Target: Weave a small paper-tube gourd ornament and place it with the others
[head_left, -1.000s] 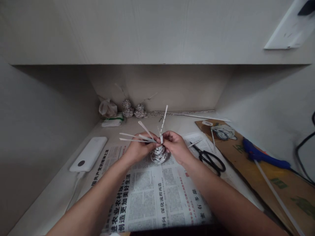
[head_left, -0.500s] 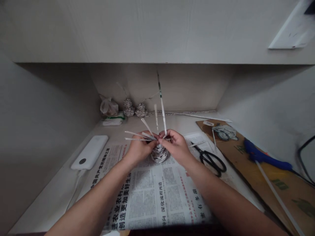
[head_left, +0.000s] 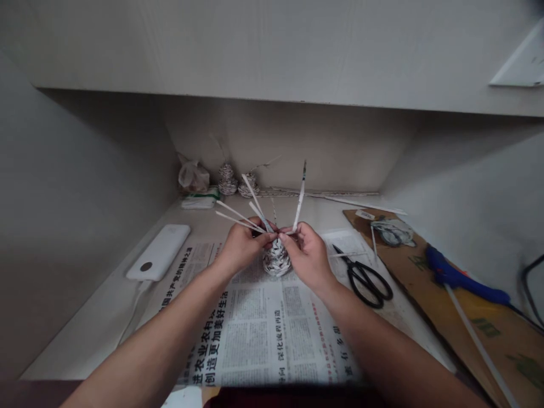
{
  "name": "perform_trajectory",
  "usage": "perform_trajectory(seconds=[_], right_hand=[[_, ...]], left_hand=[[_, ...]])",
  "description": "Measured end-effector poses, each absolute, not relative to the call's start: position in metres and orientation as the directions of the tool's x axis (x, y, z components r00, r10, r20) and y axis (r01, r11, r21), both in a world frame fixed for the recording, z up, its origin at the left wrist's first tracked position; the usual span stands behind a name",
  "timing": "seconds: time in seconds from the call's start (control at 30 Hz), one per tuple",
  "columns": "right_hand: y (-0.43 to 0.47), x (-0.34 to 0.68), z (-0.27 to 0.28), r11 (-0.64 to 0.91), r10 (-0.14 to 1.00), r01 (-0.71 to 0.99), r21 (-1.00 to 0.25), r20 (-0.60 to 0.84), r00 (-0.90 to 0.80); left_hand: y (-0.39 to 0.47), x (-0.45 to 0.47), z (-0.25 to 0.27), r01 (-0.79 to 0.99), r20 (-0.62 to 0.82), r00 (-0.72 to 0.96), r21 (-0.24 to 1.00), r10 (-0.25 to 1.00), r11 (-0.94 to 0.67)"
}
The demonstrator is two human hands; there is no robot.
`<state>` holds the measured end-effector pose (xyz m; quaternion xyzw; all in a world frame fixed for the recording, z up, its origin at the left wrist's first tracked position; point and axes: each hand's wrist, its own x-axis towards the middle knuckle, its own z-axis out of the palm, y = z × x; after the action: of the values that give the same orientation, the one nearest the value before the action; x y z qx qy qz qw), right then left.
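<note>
A small gourd-shaped weaving of rolled newspaper strips (head_left: 277, 262) stands on the newspaper sheet (head_left: 255, 334) in front of me. Several paper strips (head_left: 240, 214) fan out from its top to the left. My left hand (head_left: 244, 243) is closed at the top of the weaving, pinching the strips at their base. My right hand (head_left: 308, 249) pinches a longer white strip with a dark green tip (head_left: 300, 198), which points up. Both sets of fingertips almost meet over the weaving and hide its upper end.
Black scissors (head_left: 365, 280) lie to the right of my right hand. A blue glue gun (head_left: 463, 275) rests on cardboard (head_left: 425, 283). At left lies a white power bank (head_left: 159, 252) with a cable. Two woven gourds (head_left: 228, 180) and a plastic bag (head_left: 193, 175) stand at the back.
The long strip in my right hand has tilted to the right and its tip is lower. My right hand has turned slightly outward. The camera view has shifted a little.
</note>
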<state>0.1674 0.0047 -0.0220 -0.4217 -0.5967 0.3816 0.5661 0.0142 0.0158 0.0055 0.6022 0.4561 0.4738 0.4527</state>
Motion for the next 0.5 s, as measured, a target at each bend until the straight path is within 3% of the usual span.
perform_trajectory(seconds=[0.5], right_hand=[[0.006,0.1708,-0.0186,0.348,0.938,0.138,-0.927,0.344,-0.049]], left_hand=[[0.0185,0.0168,0.0008,0.04,0.158,0.168,0.985,0.973,-0.167]])
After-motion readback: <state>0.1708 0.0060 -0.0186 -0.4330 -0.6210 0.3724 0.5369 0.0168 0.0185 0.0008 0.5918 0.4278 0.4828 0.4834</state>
